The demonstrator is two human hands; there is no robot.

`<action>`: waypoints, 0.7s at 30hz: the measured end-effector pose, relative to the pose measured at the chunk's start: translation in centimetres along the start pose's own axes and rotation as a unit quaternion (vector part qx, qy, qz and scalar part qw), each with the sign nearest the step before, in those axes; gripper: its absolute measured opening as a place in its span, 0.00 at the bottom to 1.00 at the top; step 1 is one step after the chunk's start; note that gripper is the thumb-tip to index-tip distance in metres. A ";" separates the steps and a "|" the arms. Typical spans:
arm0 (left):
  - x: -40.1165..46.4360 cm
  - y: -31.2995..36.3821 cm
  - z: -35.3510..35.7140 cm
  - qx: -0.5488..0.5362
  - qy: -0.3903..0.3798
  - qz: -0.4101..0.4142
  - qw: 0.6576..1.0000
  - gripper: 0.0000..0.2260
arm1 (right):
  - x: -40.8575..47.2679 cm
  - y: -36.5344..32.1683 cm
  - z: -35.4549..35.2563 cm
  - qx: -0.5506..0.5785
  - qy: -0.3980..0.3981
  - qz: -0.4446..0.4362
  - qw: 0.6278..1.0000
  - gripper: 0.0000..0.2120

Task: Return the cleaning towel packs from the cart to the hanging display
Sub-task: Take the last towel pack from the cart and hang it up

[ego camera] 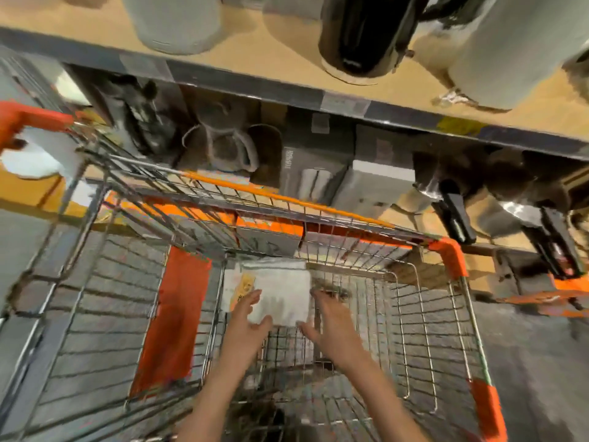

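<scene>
Towel pack [280, 291]: lying in cart [452, 330], between both open grips; left hand [247, 320] touching, right hand [331, 317] just beside. None hung yet; display unseen.

no text can be read; the orange label [245, 290] on the towel pack [280, 293] is blurred.
</scene>
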State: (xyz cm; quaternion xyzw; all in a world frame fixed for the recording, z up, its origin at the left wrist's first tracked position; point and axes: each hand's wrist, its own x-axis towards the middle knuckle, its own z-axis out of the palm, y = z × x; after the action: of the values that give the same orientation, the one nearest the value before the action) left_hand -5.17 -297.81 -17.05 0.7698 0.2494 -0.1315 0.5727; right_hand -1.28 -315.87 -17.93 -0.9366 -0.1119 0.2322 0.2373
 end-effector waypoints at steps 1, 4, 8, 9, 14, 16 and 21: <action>0.9 -0.6 0.2 -0.014 0.010 -0.013 1.000 0.23 | 1.2 0.1 0.4 0.012 -0.013 0.003 1.000 0.34; 3.6 -2.3 1.3 -0.048 0.054 -0.037 0.997 0.22 | 5.8 0.8 1.3 0.025 -0.040 -0.004 0.999 0.34; 7.5 -4.9 3.8 -0.083 0.098 -0.075 0.989 0.23 | 12.5 2.0 3.5 0.058 -0.062 -0.003 0.996 0.35; 8.5 -5.7 4.4 -0.099 0.105 -0.086 0.986 0.24 | 13.9 2.3 4.4 0.066 -0.073 -0.004 0.995 0.35; 13.3 -9.3 5.9 -0.158 0.125 -0.122 0.972 0.25 | 19.5 3.7 9.4 0.029 -0.139 -0.056 0.988 0.37; 14.7 -10.6 6.0 -0.159 0.157 -0.131 0.966 0.26 | 21.5 3.8 11.1 0.009 -0.154 -0.076 0.985 0.37; 17.1 -14.4 6.0 -0.161 0.193 -0.145 0.957 0.30 | 26.5 2.5 14.5 0.002 -0.170 -0.114 0.979 0.35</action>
State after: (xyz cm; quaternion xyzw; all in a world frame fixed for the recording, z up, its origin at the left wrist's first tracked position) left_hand 1.99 -296.32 -38.95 0.6333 0.4823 -0.0202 0.6050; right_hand 14.87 -303.88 -40.58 -0.8642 -0.2555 0.3595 0.2420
